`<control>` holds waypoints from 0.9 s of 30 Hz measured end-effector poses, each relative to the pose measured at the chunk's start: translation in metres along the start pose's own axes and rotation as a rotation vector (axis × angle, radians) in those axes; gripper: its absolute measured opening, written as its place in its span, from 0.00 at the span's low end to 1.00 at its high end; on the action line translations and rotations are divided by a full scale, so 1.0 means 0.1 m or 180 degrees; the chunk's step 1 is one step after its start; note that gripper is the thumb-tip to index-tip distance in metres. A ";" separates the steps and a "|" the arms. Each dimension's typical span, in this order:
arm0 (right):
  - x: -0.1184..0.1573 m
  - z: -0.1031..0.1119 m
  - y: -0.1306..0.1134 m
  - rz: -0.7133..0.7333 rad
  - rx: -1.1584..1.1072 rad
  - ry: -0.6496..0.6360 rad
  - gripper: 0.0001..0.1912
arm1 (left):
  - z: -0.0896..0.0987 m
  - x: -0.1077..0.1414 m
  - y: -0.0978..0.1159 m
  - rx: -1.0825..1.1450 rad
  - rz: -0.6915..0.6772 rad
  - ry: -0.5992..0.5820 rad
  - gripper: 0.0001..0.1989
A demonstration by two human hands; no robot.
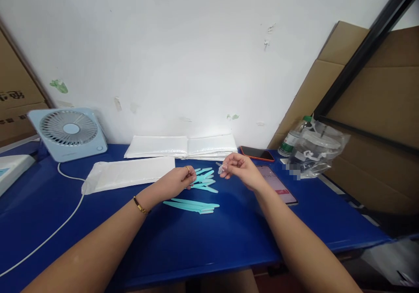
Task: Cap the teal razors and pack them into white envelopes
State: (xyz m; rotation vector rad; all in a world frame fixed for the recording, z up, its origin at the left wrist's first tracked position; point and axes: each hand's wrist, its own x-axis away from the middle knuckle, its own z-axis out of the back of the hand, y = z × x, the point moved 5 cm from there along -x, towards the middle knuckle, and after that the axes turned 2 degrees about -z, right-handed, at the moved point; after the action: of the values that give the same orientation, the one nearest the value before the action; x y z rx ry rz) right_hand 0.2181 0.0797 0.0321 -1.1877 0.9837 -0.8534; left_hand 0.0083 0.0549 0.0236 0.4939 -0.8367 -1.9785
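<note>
A white wall rises behind the blue worktop, with brown cardboard standing along the right side. A light blue fan sits at far left, its white cable trailing towards the near left. White padded sleeves lie in two stacks along the far side; another white sleeve lies nearer and to the left. At far right, a clear plastic bag stands beside a green-capped bottle. A phone with a lit screen lies just beside the right forearm, and a dark, orange-edged phone lies beyond it.

The left hand has its fingers bent in over a spread of slim turquoise sticks, mid-worktop; whether they grip one I cannot tell. More turquoise sticks lie bunched nearer. The right hand pinches a small translucent piece between its fingertips.
</note>
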 end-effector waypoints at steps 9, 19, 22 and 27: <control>-0.02 -0.21 0.11 0.0002 -0.0221 -0.0079 0.16 | -0.03 -0.03 -0.02 -0.0113 -0.0079 0.0122 0.15; -0.09 0.16 0.19 -0.0044 0.1503 0.0626 0.15 | 0.05 -0.07 -0.05 -0.1209 -0.0158 0.0575 0.14; -0.12 0.29 0.23 0.0019 0.2759 0.0803 0.11 | 0.04 -0.05 -0.02 -0.1233 -0.0360 0.0377 0.13; -0.20 0.14 0.40 -0.0100 0.3541 0.0458 0.05 | -0.15 0.02 0.03 -0.1051 -0.0482 -0.0611 0.10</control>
State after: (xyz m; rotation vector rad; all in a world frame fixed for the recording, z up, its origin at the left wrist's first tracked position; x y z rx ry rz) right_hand 0.2252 0.1096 -0.0028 -0.1851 0.4394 -1.2724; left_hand 0.0182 0.0464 0.0160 0.1806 -0.5822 -2.2763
